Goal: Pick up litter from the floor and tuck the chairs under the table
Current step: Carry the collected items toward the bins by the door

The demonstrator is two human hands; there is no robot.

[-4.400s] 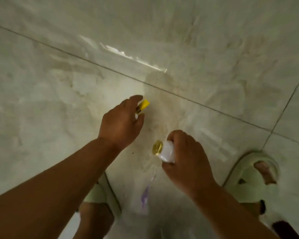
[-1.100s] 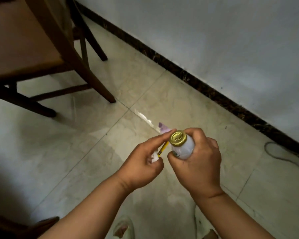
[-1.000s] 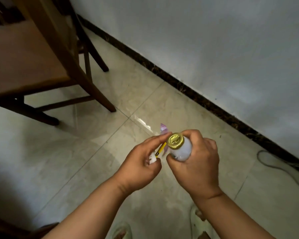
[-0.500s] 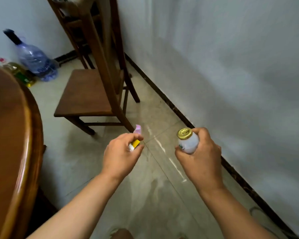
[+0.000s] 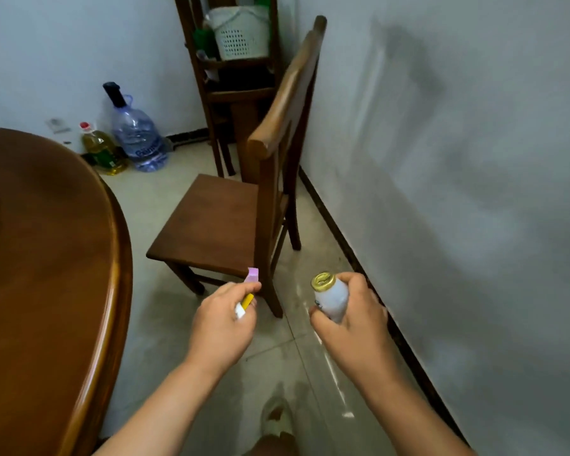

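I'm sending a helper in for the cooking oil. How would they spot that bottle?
Find the round wooden table, then look past its far edge to the wall. Two bottles stand there on the floor: the oil bottle is the smaller, yellow-green, red-capped one, left of the big clear blue water jug.

The closed left hand (image 5: 222,327) is hiding most of the small yellow-and-white wrapper (image 5: 244,307) and pink paper scrap (image 5: 252,275). The right hand (image 5: 352,327) is covering the white gold-capped bottle's (image 5: 330,298) label. The frame's left edge is cutting off the round brown wooden table (image 5: 46,258).
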